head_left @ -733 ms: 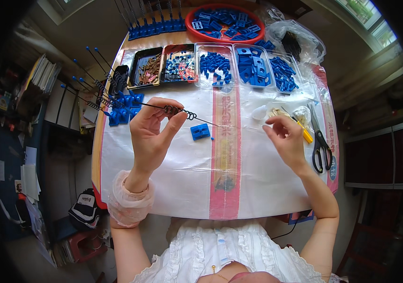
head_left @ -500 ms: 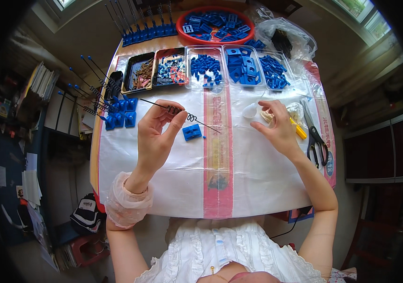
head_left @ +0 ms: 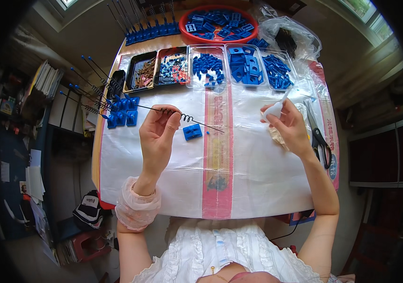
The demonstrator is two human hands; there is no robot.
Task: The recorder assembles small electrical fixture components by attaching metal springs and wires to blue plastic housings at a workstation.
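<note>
Between the thumb and fingers of my left hand [head_left: 156, 134] is a thin black coiled wire [head_left: 187, 118], slanting down to the right. Below it on the covered table lie a blue square base [head_left: 192, 132] and a tiny blue piece [head_left: 208, 133]. On the right, my right hand [head_left: 295, 128] grips a small white squeeze bottle [head_left: 275, 110], its narrow nozzle tilted up and to the right. A crumpled cream-coloured cloth [head_left: 278, 136] lies beside and partly under that hand.
Black-handled scissors [head_left: 322, 141] lie at the right. Trays of small parts [head_left: 207, 87] line the back, before a red basin [head_left: 182, 29] of blue pieces. Upright coiled wires on blue bases [head_left: 130, 118] stand at the left, more [head_left: 152, 34] at the far left corner.
My right hand has closed on the white bottle, lifting and tilting it off the table. The left hand keeps its hold on the wire, nearly in place.
</note>
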